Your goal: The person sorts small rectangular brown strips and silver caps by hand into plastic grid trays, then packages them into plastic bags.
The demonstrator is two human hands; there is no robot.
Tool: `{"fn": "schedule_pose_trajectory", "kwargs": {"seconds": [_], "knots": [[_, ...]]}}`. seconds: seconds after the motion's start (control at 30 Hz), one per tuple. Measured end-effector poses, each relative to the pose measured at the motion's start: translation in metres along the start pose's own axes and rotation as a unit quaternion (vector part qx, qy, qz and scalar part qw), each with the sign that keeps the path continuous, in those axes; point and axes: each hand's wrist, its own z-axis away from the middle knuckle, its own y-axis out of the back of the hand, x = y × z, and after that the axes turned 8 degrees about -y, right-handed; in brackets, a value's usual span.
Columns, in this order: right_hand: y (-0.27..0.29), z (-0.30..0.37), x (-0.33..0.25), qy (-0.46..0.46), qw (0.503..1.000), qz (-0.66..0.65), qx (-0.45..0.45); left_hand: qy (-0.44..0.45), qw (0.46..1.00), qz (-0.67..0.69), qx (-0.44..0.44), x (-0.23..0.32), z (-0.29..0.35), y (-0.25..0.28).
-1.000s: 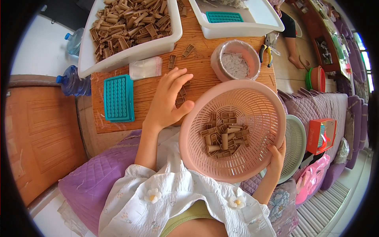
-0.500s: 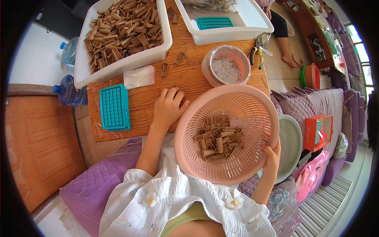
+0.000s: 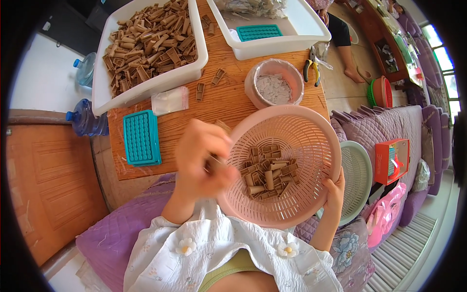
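A round pink plastic basket [image 3: 318, 124] is tilted above my lap, with a heap of small brown plastic pieces [image 3: 270, 177] at its bottom. My right hand [image 3: 334, 191] grips the right side of its rim. At the basket's left edge is my left hand [image 3: 199, 163], raised and smeared by motion. Its fingers are curled round brown plastic pieces [image 3: 223, 126], one poking out past the fingers; how many I cannot tell. Two similar loose pieces [image 3: 218, 76] lie on the wooden table [image 3: 228, 104].
A white tub [image 3: 146, 87] heaped with brown pieces stands far left. Teal ridged trays [image 3: 141, 138] and clear bags [image 3: 170, 100] lie before it. A lined pail [image 3: 275, 87] holds flat pale pieces. Pliers [image 3: 311, 70] lie at the table's right edge, near another white tub [image 3: 287, 44]. A green basket [image 3: 357, 180] sits right.
My left hand has lifted off the table and come up and nearer, with brown plastic pieces now in its fingers. My right hand and the basket are nearly unmoved.
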Motion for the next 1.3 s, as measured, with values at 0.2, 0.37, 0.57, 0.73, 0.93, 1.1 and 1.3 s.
{"fn": "schedule_pose_trajectory", "kwargs": {"seconds": [0.2, 0.37, 0.57, 0.73, 0.93, 1.1, 1.3], "knots": [[-0.004, -0.001, 0.0, 0.003, 1.0, -0.005, 0.0, -0.085, 0.979, -0.018, -0.185, 0.03, -0.015, -0.023], [-0.001, 0.0, 0.004, 0.004, 1.0, 0.001, 0.018, 0.145, 0.97, -0.167, -0.098, -0.039, -0.009, -0.016], [-0.001, -0.004, 0.003, 0.009, 1.0, 0.008, -0.005, 0.122, 0.904, -0.384, -0.144, -0.143, 0.01, -0.044], [0.002, -0.004, 0.004, 0.002, 1.0, 0.015, -0.009, 0.145, 0.895, -0.395, -0.151, -0.167, 0.009, -0.061], [0.002, -0.007, 0.002, -0.011, 1.0, 0.016, -0.013, 0.067, 0.954, -0.282, -0.075, -0.163, 0.008, -0.05], [-0.004, -0.01, 0.0, -0.008, 1.0, 0.019, -0.018, 0.224, 0.973, -0.011, -0.057, -0.06, -0.031, -0.021], [-0.034, -0.013, -0.009, 0.005, 0.999, -0.022, -0.045, -0.043, 0.938, -0.095, -0.331, 0.039, -0.041, -0.014]]}}
